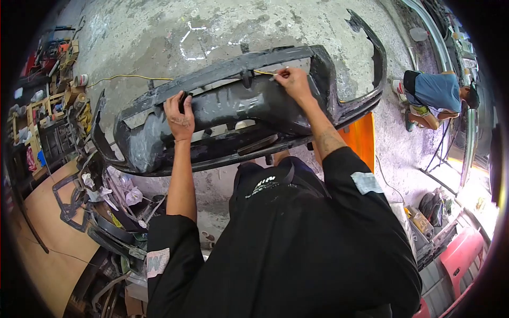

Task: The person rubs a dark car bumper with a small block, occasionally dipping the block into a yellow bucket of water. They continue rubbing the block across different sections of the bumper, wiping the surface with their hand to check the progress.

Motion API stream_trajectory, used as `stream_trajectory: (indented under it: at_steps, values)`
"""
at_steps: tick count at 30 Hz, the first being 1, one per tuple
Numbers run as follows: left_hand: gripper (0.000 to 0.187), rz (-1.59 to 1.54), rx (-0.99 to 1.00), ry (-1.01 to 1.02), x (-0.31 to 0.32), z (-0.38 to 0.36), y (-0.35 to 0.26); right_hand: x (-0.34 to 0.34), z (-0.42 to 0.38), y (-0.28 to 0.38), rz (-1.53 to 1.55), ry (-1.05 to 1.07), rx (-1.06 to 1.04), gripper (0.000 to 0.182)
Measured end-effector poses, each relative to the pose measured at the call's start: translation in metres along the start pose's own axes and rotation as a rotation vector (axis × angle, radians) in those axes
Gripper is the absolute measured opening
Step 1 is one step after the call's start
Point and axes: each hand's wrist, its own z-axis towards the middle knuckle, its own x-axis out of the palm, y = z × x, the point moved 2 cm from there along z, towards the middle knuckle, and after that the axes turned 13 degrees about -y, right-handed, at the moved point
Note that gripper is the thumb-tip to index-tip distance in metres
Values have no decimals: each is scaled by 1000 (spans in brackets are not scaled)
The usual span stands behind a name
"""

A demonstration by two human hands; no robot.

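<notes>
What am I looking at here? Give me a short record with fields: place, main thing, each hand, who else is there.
Place: workshop with a stained concrete floor
Main thing: dark car bumper, held up in front of the person
Left hand: grips the bumper's upper edge
Right hand: pinches a small pale item, too small to tell what, against the bumper's top edge
Nearby: yellow cord on the floor; cluttered parts at left
Other person: crouching in a blue shirt at right

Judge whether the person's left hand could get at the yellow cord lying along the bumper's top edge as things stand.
Probably yes. The left hand rests on the bumper, and nothing lies between it and the yellow cord, which the right hand already touches.
</notes>
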Motion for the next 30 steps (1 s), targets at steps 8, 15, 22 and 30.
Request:
stream_trajectory:
  at_steps: [8, 15, 22, 30]
  values:
    - [30, -67, 9, -34, -4, 1, 4, -8, -128, 125, 190, 371, -97, 28]
    - [32, -147, 8, 19, -9, 0, 3, 75, -212, 124, -20, 567, -518, 22]
    - [32, -223, -20, 46, -9, 1, 7, 9, -193, 128, 69, 309, -346, 32]
    - [33, -443, 28, 361, 33, 4, -112, -150, -60, 8, -272, -404, 12, 67]
